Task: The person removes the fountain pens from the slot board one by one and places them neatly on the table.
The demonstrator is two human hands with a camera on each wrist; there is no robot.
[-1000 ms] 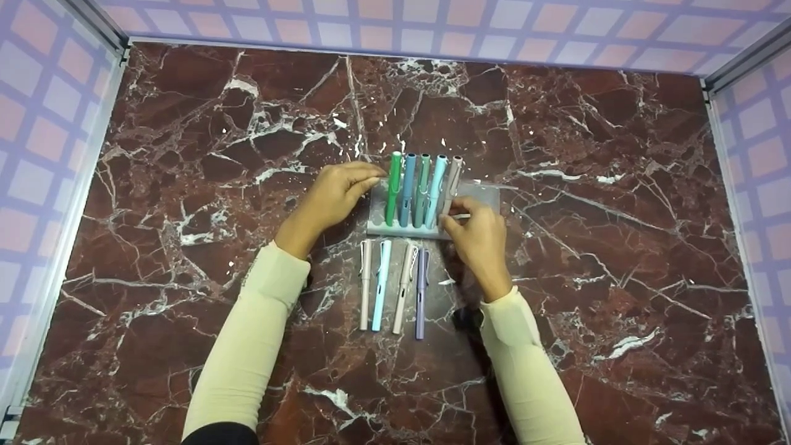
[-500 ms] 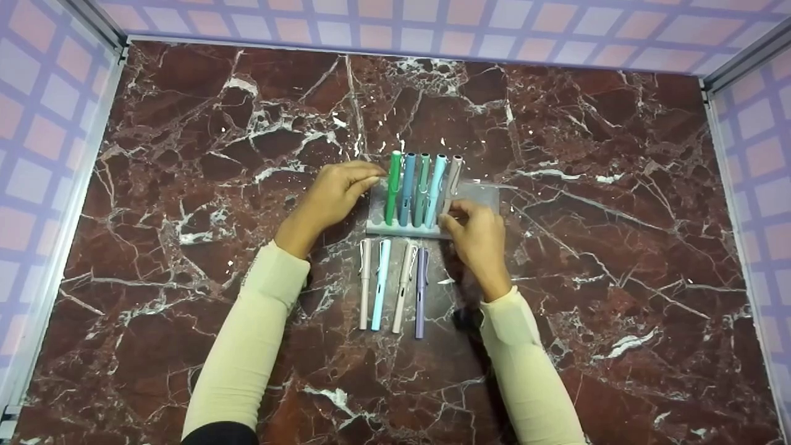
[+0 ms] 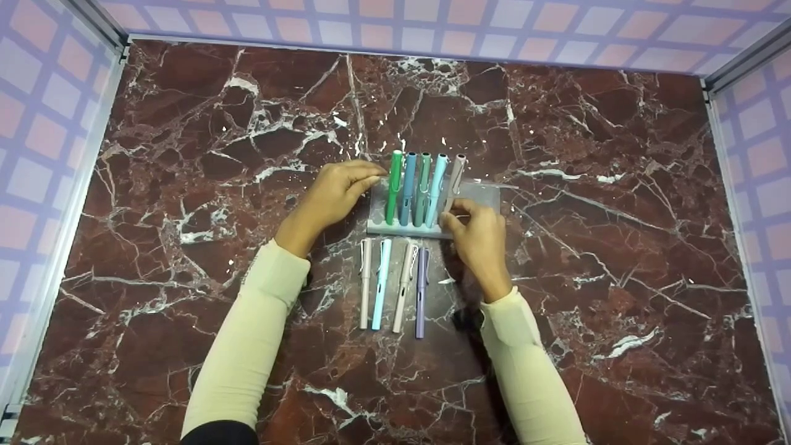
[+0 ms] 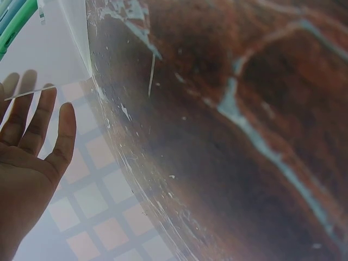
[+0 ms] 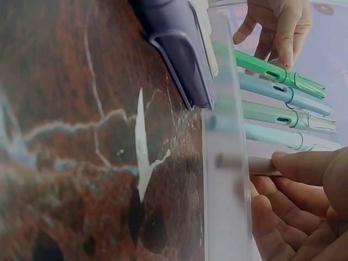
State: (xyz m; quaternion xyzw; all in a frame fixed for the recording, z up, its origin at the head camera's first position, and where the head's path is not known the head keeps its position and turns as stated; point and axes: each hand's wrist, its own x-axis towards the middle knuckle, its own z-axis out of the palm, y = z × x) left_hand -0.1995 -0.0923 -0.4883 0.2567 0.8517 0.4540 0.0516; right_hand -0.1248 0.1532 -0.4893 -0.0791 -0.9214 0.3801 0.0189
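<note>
My right hand [image 3: 479, 238] pinches the lower barrel of a taupe pen [image 3: 457, 173], which stands at the right end of a row in a clear pen stand [image 3: 482, 194]. In the right wrist view, the pen's lower end shows through the frosted front of the stand. My left hand [image 3: 337, 194] holds the stand's left edge between thumb and fingers, beside a bright green pen [image 3: 394, 185]. A blue pen [image 3: 408, 191], a muted green pen [image 3: 422, 191] and a light blue pen [image 3: 436, 191] stand between the green and taupe ones.
In front of the stand lie a taupe pen [image 3: 365, 284], a light blue pen [image 3: 381, 284], another taupe pen [image 3: 405, 287] and a purple pen [image 3: 421, 293], side by side. The marbled tabletop [image 3: 618, 259] is bordered by checkered panels [image 3: 432, 28].
The top of the taupe pen in my right hand tips very slightly to the right. Both hands stay in place, and the other pens have not moved.
</note>
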